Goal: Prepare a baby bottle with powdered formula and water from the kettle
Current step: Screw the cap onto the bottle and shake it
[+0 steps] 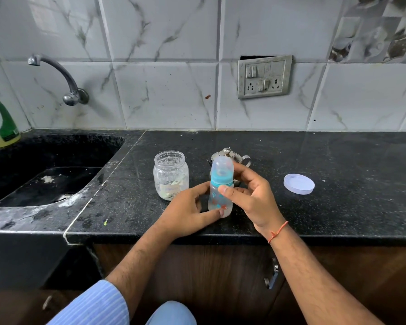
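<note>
Black speckled stone forms the counter (338, 160) on which I am working, with a sink (45, 174) let into it on my left. The baby bottle (220, 191) stands upright near the front edge, between both of my hands. Its teal collar and clear dome cap are fitted.

Hand status:
- My left hand (188, 212) grips the lower body of the bottle; the fingers curl round the far side and the thumb lies across the base at the front.
- My right hand (251, 195) holds the upper part; the thumb presses the front just below the collar and the fingers wrap behind the cap.

Surrounding items:
- A clear jar (171, 174) stands open just left of the bottle, with a little pale powder left at the bottom and something that may be a scoop inside.
- Its white lid (299, 184) lies flat on the counter, well apart to the right.
- A small steel kettle (230, 157) stands directly behind the bottle, lid on, mostly hidden.

Progress assessment: the bottle appears closed, and its lower body looks cloudy, so I judge that powder and water are probably already in. I cannot read the fill level. On that basis, the remaining steps would be to confirm the collar is tight, shake to mix, and then recap the jar.
</note>
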### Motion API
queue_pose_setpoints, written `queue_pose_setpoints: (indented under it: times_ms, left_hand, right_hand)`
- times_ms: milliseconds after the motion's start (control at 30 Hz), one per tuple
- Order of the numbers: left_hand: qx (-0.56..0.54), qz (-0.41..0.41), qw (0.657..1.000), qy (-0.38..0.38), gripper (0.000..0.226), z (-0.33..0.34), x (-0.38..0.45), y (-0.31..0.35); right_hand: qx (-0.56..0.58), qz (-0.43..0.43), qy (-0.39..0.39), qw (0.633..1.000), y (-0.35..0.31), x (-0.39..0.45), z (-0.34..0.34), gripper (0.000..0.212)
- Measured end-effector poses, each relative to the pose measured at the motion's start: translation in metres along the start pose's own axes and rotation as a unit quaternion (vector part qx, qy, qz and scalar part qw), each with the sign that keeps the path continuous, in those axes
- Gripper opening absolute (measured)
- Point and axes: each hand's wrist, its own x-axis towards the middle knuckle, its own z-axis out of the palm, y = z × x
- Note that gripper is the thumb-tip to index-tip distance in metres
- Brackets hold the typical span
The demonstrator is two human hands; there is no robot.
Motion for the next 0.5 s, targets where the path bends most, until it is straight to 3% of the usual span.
queue_pose_setpoints:
  times_ms: [133,267,500]
  left_hand:
    - [-0.040,-0.024,0.999,0.020,0.061,0.0033,0.0021,-0.0025]
    - [-0.005,-0.049,0.998,0.036,0.072,0.0044,0.0043,0.0008]
    - [-0.025,-0.029,0.999,0.004,0.051,-0.0006,0.0054,-0.0043]
  right_hand:
    - [-0.005,0.007,0.000,1.000,-0.0011,0.0002,0.0009,0.048]
    - [-0.006,0.013,-0.003,1.000,0.0008,0.0002,0.0013,0.051]
    - [-0.021,0.005,-0.001,1.000,0.0011,-0.0004,0.0014,0.051]
